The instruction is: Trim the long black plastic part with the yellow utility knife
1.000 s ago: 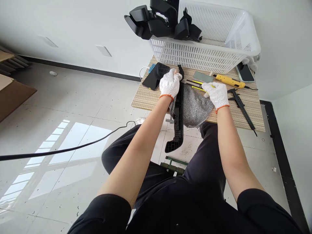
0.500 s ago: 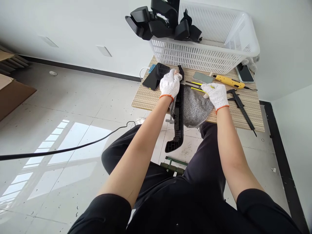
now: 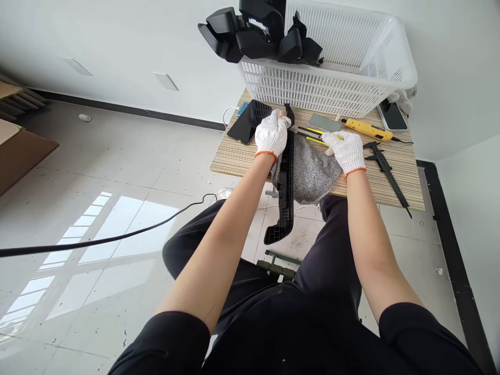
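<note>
Left grip (image 3: 271, 133) clasped upper end of black plastic piece (image 3: 286, 182), seemingly to steady it; right grip (image 3: 345, 151) grasped knife (image 3: 315, 135), blade aimed at that end, contact unclear to us. Piece lay over edge of counter (image 3: 240, 156), lower end jutting out between our knees (image 3: 176, 252), probably for easy reach. Grey cloth (image 3: 312, 174) lay beneath piece, likely as padding. Caliper (image 3: 390, 175) and yellow tool (image 3: 369, 129) sat at right, perhaps so we had them handy.
</note>
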`<state>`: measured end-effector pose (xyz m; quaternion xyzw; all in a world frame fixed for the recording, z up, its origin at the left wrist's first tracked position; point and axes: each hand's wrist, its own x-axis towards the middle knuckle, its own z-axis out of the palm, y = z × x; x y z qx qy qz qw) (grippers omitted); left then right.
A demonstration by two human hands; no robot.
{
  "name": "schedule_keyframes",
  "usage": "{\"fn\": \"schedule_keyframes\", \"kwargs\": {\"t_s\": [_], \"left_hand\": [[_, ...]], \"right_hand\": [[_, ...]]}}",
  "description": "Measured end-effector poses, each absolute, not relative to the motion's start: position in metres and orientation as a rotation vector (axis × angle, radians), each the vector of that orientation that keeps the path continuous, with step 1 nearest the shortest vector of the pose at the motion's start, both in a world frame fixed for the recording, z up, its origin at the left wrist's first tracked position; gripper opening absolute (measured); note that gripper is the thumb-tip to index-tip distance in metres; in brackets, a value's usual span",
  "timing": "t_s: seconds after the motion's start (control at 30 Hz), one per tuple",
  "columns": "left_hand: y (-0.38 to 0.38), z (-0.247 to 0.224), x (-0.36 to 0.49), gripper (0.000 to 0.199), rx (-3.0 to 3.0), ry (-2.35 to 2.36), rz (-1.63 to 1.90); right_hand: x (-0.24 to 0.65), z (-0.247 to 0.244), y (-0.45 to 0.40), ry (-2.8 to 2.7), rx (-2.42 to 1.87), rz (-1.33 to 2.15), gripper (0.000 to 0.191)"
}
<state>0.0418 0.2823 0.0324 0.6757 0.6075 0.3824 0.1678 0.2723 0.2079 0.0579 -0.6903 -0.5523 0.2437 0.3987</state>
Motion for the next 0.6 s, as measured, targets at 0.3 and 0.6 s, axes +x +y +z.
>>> {"fn": "schedule_keyframes", "kwargs": {"t_s": [0.3, 0.6], "left_hand": [[0.2832, 0.0336, 0.0415, 0.042, 1.916, 1.701, 1.080], [0.2809, 0.0356, 0.0410, 0.058, 1.934, 1.692, 1.077]], "right_hand": [[0.2740, 0.0559, 0.2089, -1.394, -1.740, 0.625, 0.040], [0.2742, 0.0546, 0.2087, -1.381, -1.718, 0.715, 0.040]]}}
